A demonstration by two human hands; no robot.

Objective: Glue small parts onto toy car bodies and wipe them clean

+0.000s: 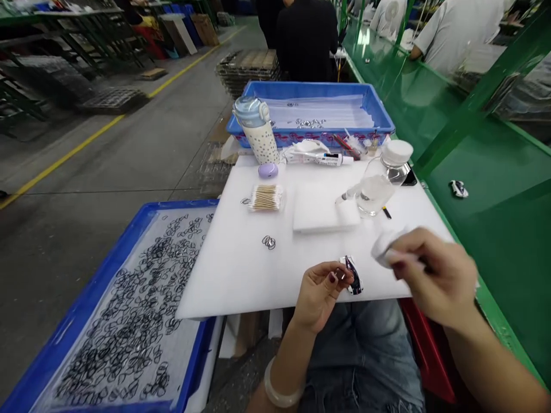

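My left hand (321, 291) is closed in a pinch near the front edge of the white tabletop (241, 287). Something small and shiny shows at its fingertips, too tiny to name. Just behind those fingers lies a black-and-white piece (353, 276), partly hidden by them. To the right, my right hand (434, 275) is raised and smeared by motion, gripping a crumpled white cloth or tissue (385, 246). Left of my hands, a few thin dark rings (269, 242) lie on the tabletop. Beyond them sits a pack of cotton swabs (266, 198).
A white foam block (322, 215), a clear bottle (383, 178), a purple case (268, 170), a tube (331, 159) and a dotted tumbler (260, 137) stand behind. Blue trays (310, 89) are at the back and lower left (99, 281). A green conveyor (486, 212) runs along the right.
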